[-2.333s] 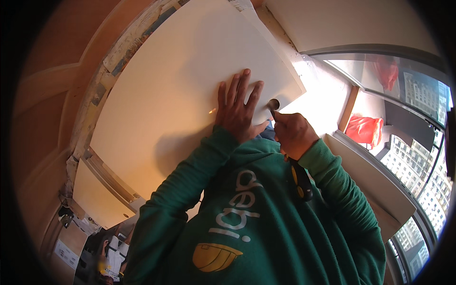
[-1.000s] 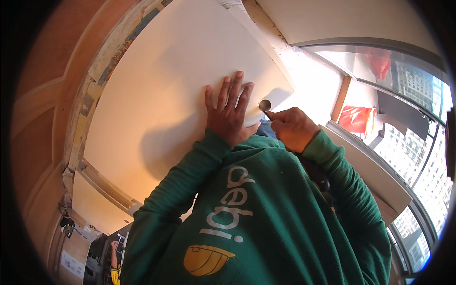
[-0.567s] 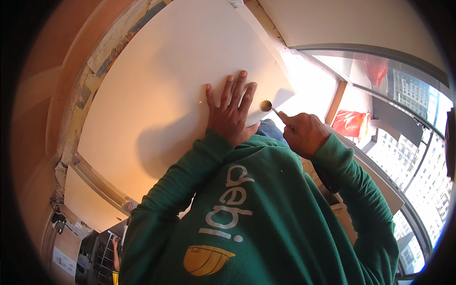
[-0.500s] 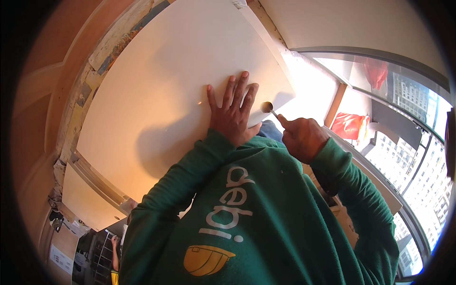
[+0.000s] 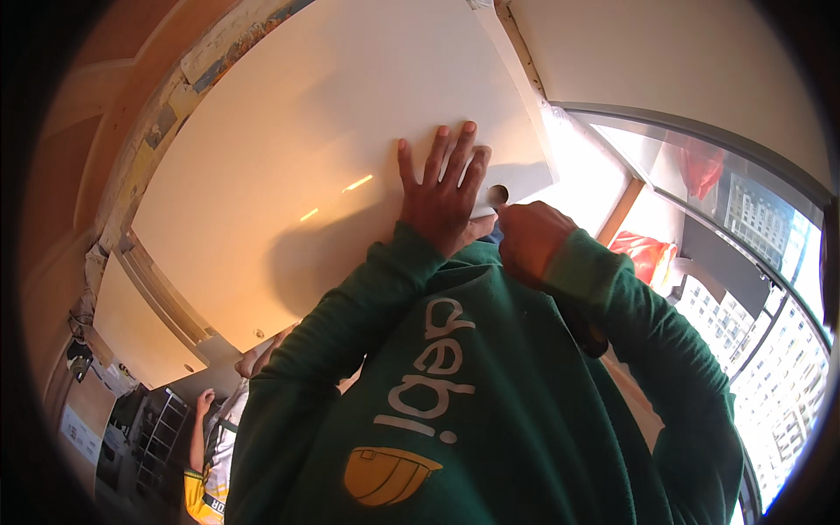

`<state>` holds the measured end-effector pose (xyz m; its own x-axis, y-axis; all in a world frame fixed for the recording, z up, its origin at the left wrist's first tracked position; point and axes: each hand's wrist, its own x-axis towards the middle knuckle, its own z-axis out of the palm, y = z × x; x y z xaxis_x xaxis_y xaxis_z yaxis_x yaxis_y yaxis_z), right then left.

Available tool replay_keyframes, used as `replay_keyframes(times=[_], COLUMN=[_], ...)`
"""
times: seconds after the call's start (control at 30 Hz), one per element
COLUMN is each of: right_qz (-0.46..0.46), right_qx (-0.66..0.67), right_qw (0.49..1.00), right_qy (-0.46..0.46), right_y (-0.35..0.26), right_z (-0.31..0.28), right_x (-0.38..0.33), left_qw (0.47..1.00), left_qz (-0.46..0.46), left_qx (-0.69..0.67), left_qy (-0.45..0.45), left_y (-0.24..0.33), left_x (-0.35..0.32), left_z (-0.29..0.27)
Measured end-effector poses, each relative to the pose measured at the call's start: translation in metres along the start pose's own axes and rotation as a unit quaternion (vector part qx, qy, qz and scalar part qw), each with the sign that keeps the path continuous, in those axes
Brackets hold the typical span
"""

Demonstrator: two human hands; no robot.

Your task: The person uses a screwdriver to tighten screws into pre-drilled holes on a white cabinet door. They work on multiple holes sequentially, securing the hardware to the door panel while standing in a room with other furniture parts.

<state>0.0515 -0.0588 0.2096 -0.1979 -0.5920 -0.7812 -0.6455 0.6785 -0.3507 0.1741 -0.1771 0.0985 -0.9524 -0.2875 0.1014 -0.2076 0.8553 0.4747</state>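
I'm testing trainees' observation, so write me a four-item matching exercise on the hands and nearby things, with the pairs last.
Column one
1. bare left hand
2. bare right hand
3. round dark hole
4. crumpled red cloth or bag

Column two
A. beside the grey-framed window
B. fingers curled closed
C. fingers spread against the large pale flat panel
D. near a corner of that panel

Pairs: 1-C, 2-B, 3-D, 4-A
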Motion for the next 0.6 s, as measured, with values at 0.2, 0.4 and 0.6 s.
replay_keyframes(times=[0.2,0.4,0.6], right_qz=[-0.031,-0.046,-0.128], right_qx=[-0.085,0.020,-0.011], right_qw=[0.996,0.999,0.991], right_qy=[-0.014,0.013,0.043], right_y=[0.009,0.026,0.027], right_z=[-0.017,-0.025,-0.006], right_x=[-0.006,-0.007,-0.005], left_qw=[1.000,0.999,1.000], left_qz=[-0.020,-0.029,-0.021], left_qx=[-0.009,-0.015,0.005], left_qy=[0.005,0.019,-0.004], left_y=[0.005,0.005,0.004], left_x=[-0.003,-0.006,-0.007], left_z=[-0.003,-0.002,-0.003])
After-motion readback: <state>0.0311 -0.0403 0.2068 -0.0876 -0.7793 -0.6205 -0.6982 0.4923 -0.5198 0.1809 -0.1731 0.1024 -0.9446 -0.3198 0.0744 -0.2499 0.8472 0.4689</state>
